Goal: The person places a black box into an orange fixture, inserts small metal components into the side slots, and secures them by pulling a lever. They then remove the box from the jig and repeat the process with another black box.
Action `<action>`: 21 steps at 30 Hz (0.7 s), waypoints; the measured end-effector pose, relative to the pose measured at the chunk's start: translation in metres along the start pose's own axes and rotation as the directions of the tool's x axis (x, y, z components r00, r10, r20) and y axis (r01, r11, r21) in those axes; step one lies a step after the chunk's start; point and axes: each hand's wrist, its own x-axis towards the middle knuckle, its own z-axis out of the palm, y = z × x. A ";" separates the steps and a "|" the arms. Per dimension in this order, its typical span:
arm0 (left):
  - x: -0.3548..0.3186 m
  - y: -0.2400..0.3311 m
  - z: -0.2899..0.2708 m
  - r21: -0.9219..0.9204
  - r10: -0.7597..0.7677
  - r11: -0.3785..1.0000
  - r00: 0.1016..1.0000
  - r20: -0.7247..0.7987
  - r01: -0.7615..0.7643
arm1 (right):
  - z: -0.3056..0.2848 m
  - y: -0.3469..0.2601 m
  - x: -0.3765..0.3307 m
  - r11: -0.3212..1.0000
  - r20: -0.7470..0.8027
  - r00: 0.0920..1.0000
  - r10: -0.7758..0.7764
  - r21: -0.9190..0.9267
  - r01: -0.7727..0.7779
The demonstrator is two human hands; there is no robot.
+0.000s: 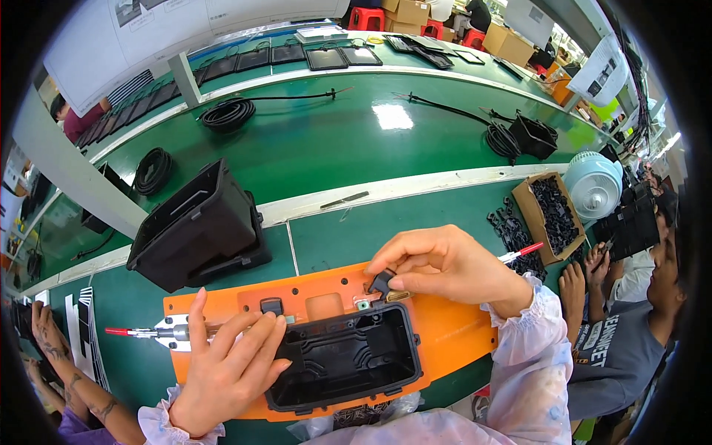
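Observation:
An orange fixture plate [452, 326] lies on the green bench in front of me, with an open black plastic box [337, 363] seated in it. My right hand [452, 267] pinches a small black plastic clip [382, 282] between thumb and fingers at the box's far right corner. A brass-coloured metal piece [398, 296] sits just below that clip. Fingers outstretched, my left hand [233, 363] rests over the box's far left corner. Close to its fingertips, another black clip [272, 305] stands on the plate. Red-handled toggle clamps [141, 332] flank the plate, the right one partly hidden by my hand.
Beyond the plate stands a deep black bin [200, 230]. A cardboard box [552, 219] of small black parts, a loose pile [512, 230] and a fan [593, 185] are at right. Coiled cables [228, 115] lie on the far bench. Co-workers' arms [93, 397] appear at both sides.

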 end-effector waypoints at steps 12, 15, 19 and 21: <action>0.001 0.003 -0.001 -0.050 -0.040 0.998 0.999 0.003 0.040 | 0.001 -0.017 0.024 0.715 0.319 0.923 -0.214 -0.593 0.371; 0.002 0.002 -0.002 -0.030 -0.037 0.999 0.999 0.029 0.038 | -0.002 -0.020 0.026 0.700 0.327 0.938 -0.117 -0.643 0.312; 0.001 0.003 -0.003 -0.027 -0.039 0.999 0.999 0.038 0.040 | 0.000 -0.015 0.025 0.698 0.312 0.918 -0.244 -0.601 0.390; 0.001 0.003 -0.003 -0.038 -0.050 0.998 0.998 0.029 0.052 | -0.001 -0.014 0.025 0.766 0.333 0.927 -0.172 -0.547 0.338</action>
